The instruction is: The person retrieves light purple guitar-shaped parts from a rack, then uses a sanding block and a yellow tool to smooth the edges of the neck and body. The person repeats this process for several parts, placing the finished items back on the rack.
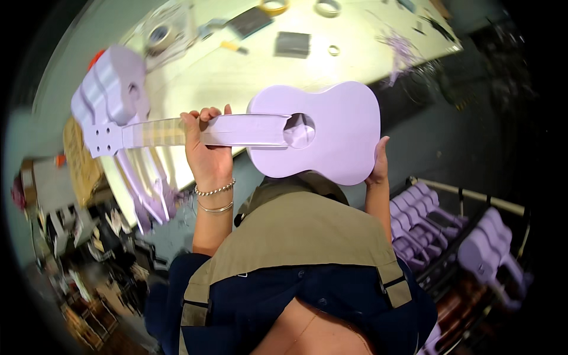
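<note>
I hold a lilac ukulele (331, 133) level in front of me, its headstock to the left and its body to the right. My left hand (207, 151) is wrapped around the neck near the taped fretboard, with bracelets on the wrist. Against the lower end of the body rests my right hand (378, 163), supporting it from the edge. The sound hole faces up toward the camera.
A pale worktable (236, 77) lies beyond, with tape rolls (274, 6), a dark pad (292, 44) and purple shavings. More lilac ukulele bodies (115, 83) are stacked at the table's left end. A rack (467, 195) at the lower right holds several more lilac instruments (426, 225).
</note>
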The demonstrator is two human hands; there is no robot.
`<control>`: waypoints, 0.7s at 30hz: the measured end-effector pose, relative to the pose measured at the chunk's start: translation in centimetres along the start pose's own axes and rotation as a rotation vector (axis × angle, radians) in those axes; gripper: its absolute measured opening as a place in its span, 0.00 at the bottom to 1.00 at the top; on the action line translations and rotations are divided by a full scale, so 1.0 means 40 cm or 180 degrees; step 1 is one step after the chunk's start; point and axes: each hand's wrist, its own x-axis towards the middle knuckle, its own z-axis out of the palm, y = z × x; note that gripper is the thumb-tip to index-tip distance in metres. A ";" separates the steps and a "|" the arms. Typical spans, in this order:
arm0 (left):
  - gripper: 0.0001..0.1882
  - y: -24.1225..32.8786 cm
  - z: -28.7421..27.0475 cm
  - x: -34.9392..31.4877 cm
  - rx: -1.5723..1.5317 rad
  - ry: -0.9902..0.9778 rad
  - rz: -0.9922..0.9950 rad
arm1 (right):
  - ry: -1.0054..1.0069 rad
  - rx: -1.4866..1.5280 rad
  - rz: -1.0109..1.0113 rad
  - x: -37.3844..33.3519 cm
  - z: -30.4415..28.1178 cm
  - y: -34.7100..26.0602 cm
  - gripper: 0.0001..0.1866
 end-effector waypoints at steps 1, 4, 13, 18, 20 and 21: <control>0.09 0.014 0.013 -0.023 0.0165 0.0116 0.0163 | 0.0005 -0.0129 0.0149 0.021 0.031 0.006 0.38; 0.10 -0.018 0.004 -0.040 0.0600 0.0241 0.0687 | -0.0285 -0.0109 0.0485 0.145 0.050 0.010 0.37; 0.25 -0.149 0.048 -0.137 0.2188 0.1280 0.1719 | -0.0808 -0.0324 0.1487 0.337 0.091 0.013 0.40; 0.24 -0.183 0.058 -0.133 0.2163 0.1519 0.2000 | -0.1136 -0.0346 0.1789 0.423 0.080 0.018 0.42; 0.25 -0.188 0.058 -0.127 0.2139 0.1582 0.2126 | -0.1143 -0.0362 0.1884 0.442 0.088 0.021 0.42; 0.25 -0.191 0.058 -0.124 0.2143 0.1602 0.2174 | -0.1140 -0.0375 0.1908 0.450 0.091 0.020 0.43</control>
